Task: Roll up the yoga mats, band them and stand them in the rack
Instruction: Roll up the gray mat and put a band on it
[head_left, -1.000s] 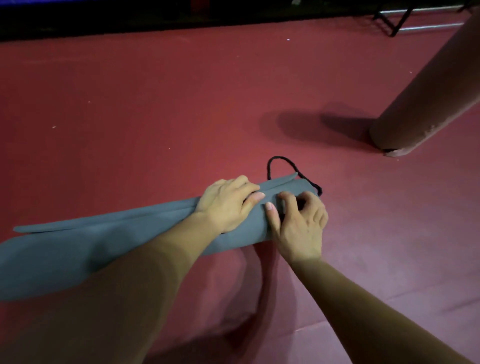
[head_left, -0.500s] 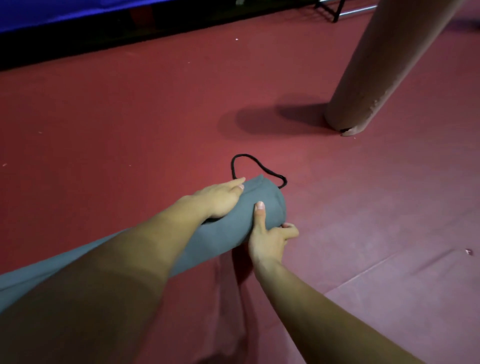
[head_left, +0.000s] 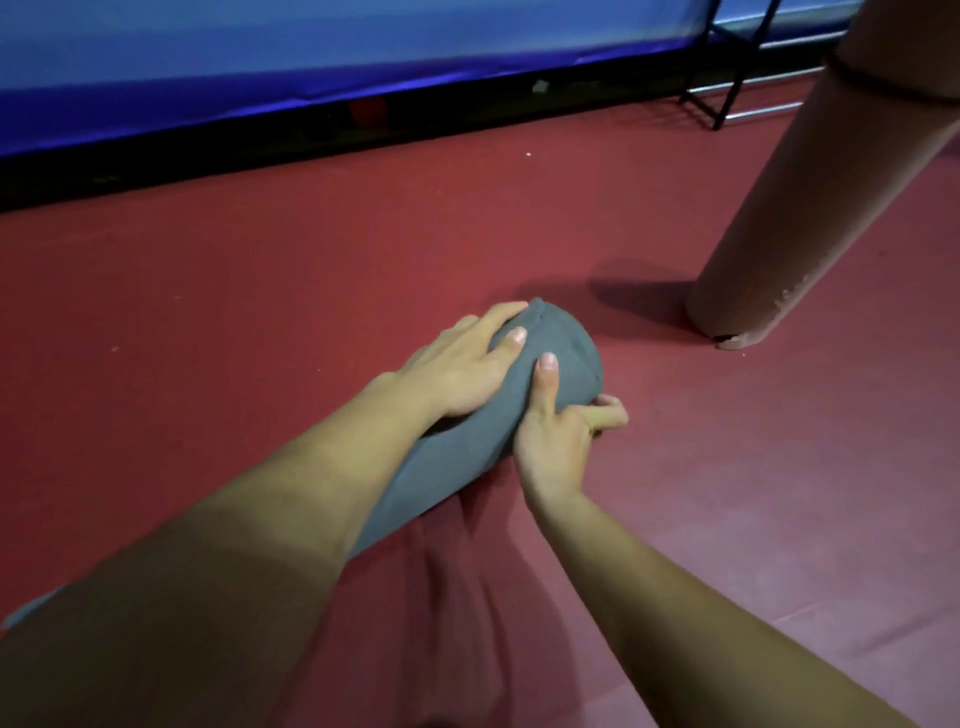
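Head view: rolled grey mat on the floor, long axis near-left to far-right; left hand grip spread flat on it, right hand grip wrapped round its end.

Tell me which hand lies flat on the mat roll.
The left hand: its fingers rest straight across the top of the grey mat roll. The right hand grips the roll's end, fingers curled.

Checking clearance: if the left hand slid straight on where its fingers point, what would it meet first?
The left hand lies on the grey mat roll; past its end, only red floor. The pillar seems off to the right, depth unclear.
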